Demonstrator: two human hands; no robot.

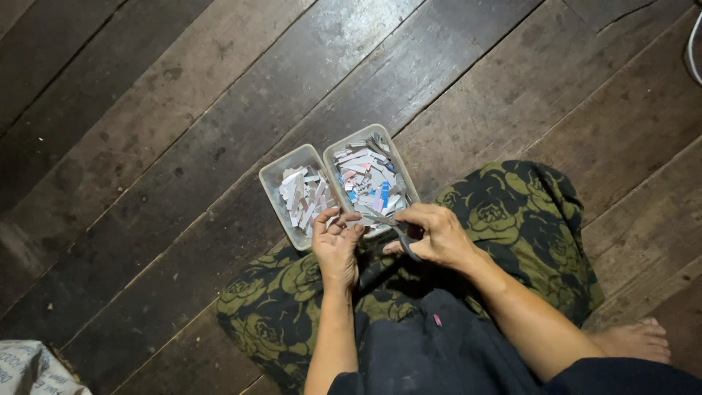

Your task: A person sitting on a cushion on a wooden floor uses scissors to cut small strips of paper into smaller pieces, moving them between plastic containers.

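Observation:
My right hand [437,234] grips a pair of scissors [391,227] by the handles, blades pointing left toward my left hand [336,245]. My left hand pinches a small paper piece [344,218] at the blade tips, over the near edge of two clear plastic trays. The left tray [272,175] holds pale paper strips. The right tray [401,157] is heaped with small cut paper pieces, white, blue and pink. Both hands hover just above my lap, which is covered by dark cloth with a green flower print [512,212].
Dark worn wooden floorboards [146,146] run diagonally all around. A bare foot [635,340] shows at the lower right. A white printed bag [33,369] lies at the lower left corner. A white cable [693,51] curls at the upper right edge.

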